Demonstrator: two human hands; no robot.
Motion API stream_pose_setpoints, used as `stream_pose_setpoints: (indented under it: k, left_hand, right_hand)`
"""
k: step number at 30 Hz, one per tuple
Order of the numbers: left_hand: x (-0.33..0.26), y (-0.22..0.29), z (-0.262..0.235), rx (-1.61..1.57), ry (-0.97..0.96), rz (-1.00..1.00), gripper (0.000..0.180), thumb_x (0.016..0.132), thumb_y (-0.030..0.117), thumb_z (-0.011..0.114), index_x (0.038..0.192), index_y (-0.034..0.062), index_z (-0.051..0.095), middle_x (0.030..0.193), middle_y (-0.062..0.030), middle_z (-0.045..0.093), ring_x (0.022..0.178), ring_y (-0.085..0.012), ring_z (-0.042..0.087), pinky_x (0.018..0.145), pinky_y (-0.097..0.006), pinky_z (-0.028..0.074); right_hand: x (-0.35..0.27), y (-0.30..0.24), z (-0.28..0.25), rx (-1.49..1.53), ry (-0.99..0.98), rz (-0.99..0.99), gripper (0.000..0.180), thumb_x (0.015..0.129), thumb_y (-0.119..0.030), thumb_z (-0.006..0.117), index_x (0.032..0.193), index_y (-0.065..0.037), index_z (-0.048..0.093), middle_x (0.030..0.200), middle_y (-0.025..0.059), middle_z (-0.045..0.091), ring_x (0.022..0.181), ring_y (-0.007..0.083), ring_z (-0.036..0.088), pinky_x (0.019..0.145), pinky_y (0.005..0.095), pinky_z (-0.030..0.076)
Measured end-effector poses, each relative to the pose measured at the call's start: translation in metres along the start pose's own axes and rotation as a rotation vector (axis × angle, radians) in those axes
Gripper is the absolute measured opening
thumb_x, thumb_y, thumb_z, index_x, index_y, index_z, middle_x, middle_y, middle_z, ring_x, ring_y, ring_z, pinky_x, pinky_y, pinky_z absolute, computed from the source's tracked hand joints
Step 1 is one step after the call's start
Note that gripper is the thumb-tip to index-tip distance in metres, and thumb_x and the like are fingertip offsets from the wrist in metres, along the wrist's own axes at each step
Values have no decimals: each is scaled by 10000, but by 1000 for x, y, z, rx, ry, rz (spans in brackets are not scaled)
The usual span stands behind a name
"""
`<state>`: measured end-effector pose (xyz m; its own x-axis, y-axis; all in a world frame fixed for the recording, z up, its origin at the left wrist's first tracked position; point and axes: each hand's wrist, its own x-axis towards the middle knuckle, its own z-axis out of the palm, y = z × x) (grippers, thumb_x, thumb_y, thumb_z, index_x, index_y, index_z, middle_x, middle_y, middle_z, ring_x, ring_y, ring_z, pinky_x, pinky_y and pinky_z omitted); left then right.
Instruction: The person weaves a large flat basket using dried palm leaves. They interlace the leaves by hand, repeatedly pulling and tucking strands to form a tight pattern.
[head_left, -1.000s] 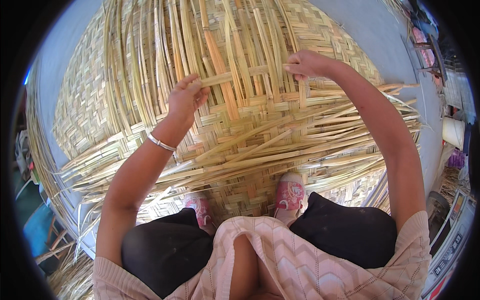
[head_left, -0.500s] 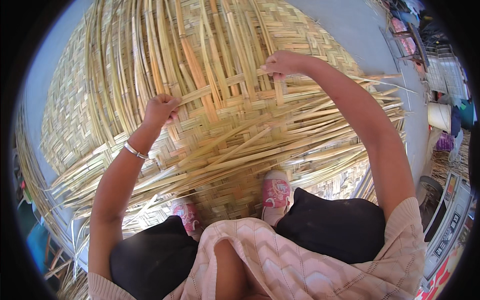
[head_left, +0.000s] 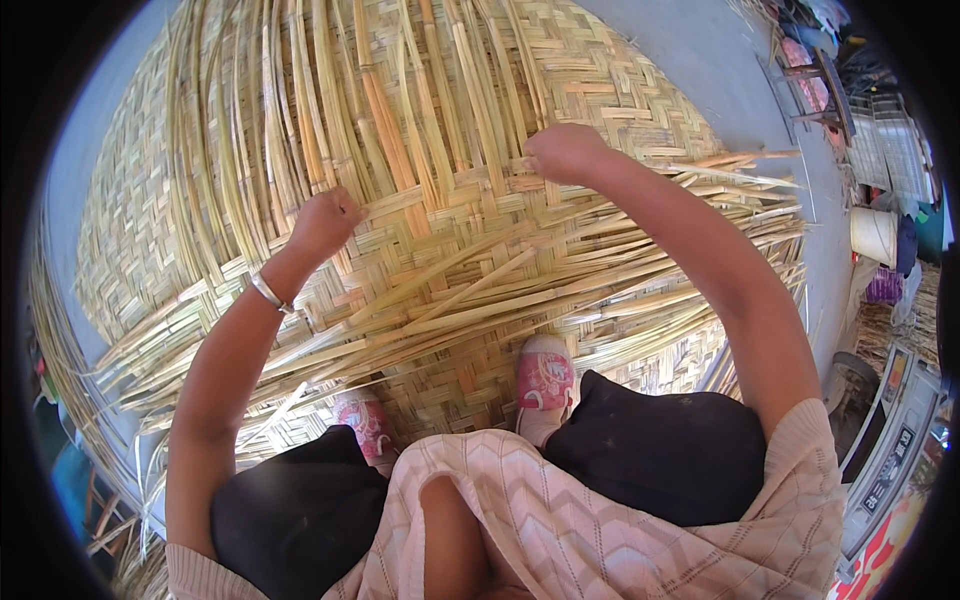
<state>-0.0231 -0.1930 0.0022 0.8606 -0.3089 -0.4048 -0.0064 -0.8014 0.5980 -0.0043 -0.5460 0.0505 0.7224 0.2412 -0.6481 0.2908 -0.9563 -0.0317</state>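
A flat split-reed strip (head_left: 408, 199) runs crosswise between my hands, over some of the lengthwise reed strips. Its left end is pinched in my closed left hand (head_left: 325, 222), which wears a silver bangle. Toward its other end, my right hand (head_left: 570, 155) is closed too, knuckles up, its fingertips hidden under the fist. The strip lies close against the edge of a woven reed mat (head_left: 625, 95). Loose lengthwise strips (head_left: 300, 90) lie on the mat beyond my hands, their near ends reaching the weave.
A bundle of loose reed strips (head_left: 480, 318) lies across the mat between my hands and my pink shoes (head_left: 546, 377). Grey floor (head_left: 705, 60) borders the mat. At the right are a stool (head_left: 830, 90), a white bucket (head_left: 874, 236) and a vehicle's front (head_left: 895, 450).
My right hand has come down toward me and turned knuckles up. The crosswise strip has dropped closer to the weave. My left hand has shifted only slightly and stays closed.
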Motion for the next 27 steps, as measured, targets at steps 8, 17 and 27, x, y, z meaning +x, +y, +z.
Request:
stream_pose_setpoints:
  k: [8, 17, 27]
  left_hand:
    - [-9, -1, -11, -421, -159, -197, 212, 853, 182, 672, 771, -5, 615, 675, -61, 610, 542, -111, 565, 521, -265, 467]
    - [-32, 17, -27, -533, -165, -233, 181, 859, 150, 650, 909, -24, 658, 716, -51, 618, 592, -116, 582, 547, -257, 471]
    - [-6, 18, -52, -728, -67, -279, 401, 931, 325, 571, 1170, 3, 557, 1037, -93, 610, 918, -164, 582, 814, -304, 498]
  right_hand:
    - [-4, -14, -1, -244, 93, -32, 186, 832, -185, 556, 883, -68, 691, 861, 127, 678, 866, 307, 649, 735, 422, 518]
    - [16, -124, -5, 218, 258, -559, 259, 899, -182, 537, 1072, 7, 577, 1112, 153, 594, 1010, 299, 587, 849, 414, 502]
    - [36, -159, -26, 315, 146, -339, 220, 855, -307, 591, 813, -101, 658, 684, 104, 614, 653, 290, 598, 619, 426, 459]
